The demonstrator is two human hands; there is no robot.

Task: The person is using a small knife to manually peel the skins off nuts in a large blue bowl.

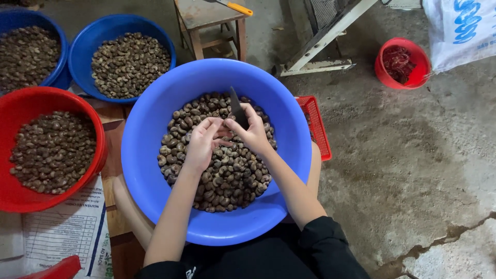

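Three blue basins and one large red basin hold brown nuts; a small red bucket stands apart on the concrete floor. Over the biggest blue basin, on the lap, the right hand grips a dark knife, blade up. The left hand pinches a nut, its fingers closed, touching the right hand's fingers just below the blade.

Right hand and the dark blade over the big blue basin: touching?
Touching. The head view shows the right hand closed around the lower end of the dark blade, whose tip sticks up above the fingers, over the nuts in the blue basin.
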